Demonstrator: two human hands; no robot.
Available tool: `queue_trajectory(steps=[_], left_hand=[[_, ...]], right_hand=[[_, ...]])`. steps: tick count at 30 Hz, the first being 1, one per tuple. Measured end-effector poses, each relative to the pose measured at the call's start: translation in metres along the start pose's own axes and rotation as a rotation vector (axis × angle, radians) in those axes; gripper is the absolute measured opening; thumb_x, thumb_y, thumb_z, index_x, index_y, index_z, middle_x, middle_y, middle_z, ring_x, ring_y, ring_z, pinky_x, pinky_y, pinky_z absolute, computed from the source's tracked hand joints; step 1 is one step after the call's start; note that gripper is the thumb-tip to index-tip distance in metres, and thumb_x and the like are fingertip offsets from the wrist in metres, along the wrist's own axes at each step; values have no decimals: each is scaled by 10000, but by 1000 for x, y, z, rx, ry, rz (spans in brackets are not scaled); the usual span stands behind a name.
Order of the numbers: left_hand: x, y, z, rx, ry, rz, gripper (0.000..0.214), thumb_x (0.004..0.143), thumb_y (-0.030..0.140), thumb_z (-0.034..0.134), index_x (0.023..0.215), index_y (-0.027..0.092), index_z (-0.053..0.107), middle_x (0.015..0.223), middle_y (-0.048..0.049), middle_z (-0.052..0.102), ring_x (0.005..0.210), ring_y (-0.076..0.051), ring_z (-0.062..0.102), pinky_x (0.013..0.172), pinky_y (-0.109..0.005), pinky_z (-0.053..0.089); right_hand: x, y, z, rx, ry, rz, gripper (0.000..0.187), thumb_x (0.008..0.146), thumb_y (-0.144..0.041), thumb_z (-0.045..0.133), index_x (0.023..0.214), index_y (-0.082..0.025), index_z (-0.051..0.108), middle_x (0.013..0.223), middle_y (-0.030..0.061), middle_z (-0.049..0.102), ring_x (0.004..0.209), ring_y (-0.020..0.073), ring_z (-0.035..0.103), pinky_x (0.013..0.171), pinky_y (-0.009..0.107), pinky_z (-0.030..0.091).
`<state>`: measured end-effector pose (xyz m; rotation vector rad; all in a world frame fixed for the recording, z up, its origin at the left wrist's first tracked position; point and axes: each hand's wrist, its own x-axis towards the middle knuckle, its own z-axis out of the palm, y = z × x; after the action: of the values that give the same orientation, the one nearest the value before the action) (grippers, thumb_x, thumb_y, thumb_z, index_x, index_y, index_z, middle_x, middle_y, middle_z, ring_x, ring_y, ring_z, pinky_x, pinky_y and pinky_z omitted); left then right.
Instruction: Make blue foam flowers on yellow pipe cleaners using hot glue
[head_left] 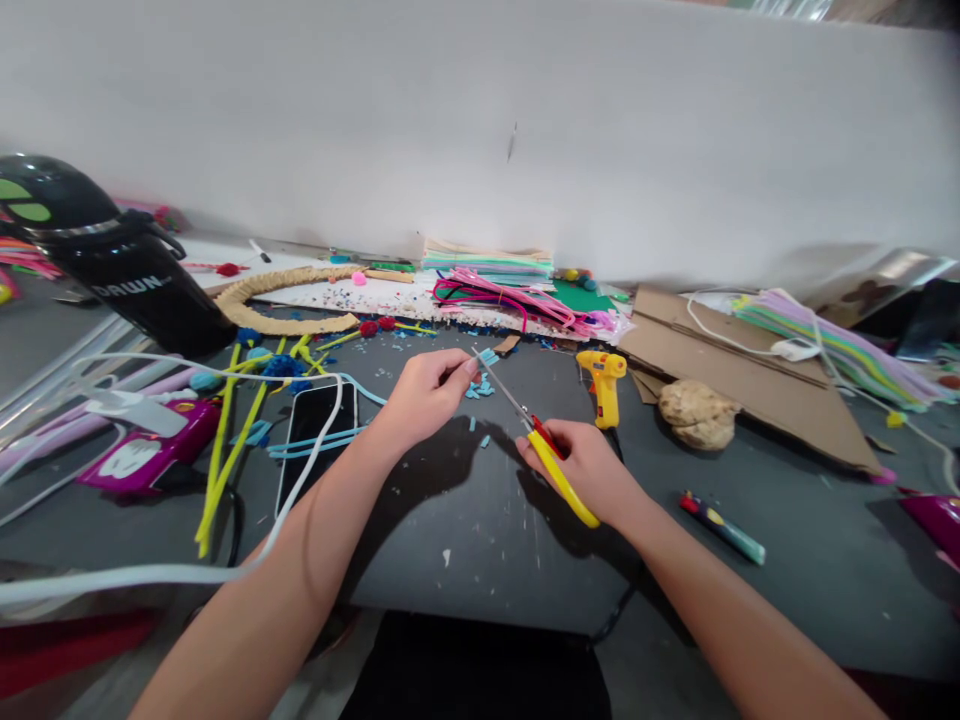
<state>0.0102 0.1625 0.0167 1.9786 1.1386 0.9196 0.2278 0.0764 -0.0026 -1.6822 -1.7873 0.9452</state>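
My right hand (592, 470) grips yellow-handled scissors (559, 468) with red inner grips; the blades point up and left toward my left hand. My left hand (427, 392) is closed in a pinch at the blade tips, holding something small that I cannot make out. Small blue cut pieces (480, 388) lie scattered on the dark grey table (480, 540) just beyond the hands. Both hands hover low over the table's middle.
A phone (313, 430) and yellow pipe cleaners (225, 450) lie left. A yellow glue gun (604, 385), brown lump (697, 412) and cardboard (750, 375) sit right, a marker (721, 527) near my right forearm. A black bottle (112, 255) stands far left, pink pipe cleaners (510, 295) behind.
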Motion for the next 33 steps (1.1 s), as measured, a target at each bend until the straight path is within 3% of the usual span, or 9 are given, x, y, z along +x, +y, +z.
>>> queue_trajectory(steps=[15,33], left_hand=[[1,1,0,22,44,0,360,952,410,461,782,148,640,596,10,513,568,-119,440,540,-235,329],[0,1,3,12,23,13,354,955,413,450,820,152,647,591,11,505,562,-126,436,536,-240,329]], right_hand=[[0,5,0,33,-15,12,373,801,-494,662,658,-194,493,583,-50,450,557,105,376,511,242,292],[1,1,0,-1,-2,-12,340,798,-481,648,662,-181,566,585,-31,513,556,116,422,531,254,317]])
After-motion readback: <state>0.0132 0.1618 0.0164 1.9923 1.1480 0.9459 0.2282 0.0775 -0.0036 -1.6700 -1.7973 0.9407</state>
